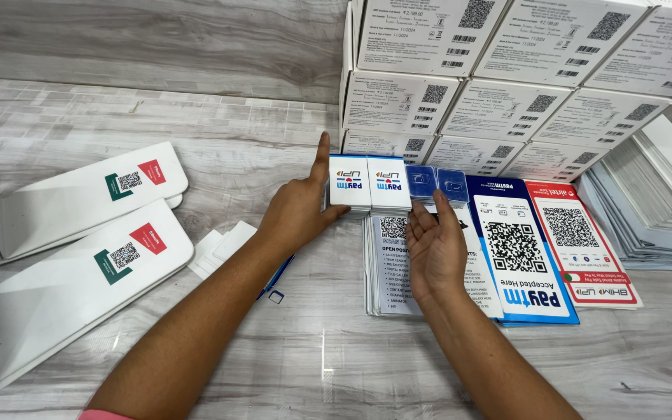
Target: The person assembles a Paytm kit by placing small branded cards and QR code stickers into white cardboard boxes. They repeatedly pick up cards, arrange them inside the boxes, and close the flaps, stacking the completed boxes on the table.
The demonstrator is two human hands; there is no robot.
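Observation:
My left hand point(299, 204) rests against the left side of a stack of small white cards point(369, 185) with blue and red logos, forefinger pointing up along its edge. My right hand point(434, 247) lies palm up just right of that stack, fingers spread and reaching under two small blue clear-fronted packets point(437, 183). Neither hand closes around anything. Under the right hand lies a pile of printed white sheets point(389, 264) with a square code.
Stacked white boxes point(499, 85) with labels fill the back right. Blue point(519, 257) and red-edged point(581, 241) code placards lie right of my hand; piled white sheets point(655, 202) at far right. Two folded white stands point(64, 233) lie at left, small white cards point(223, 245) beside my forearm.

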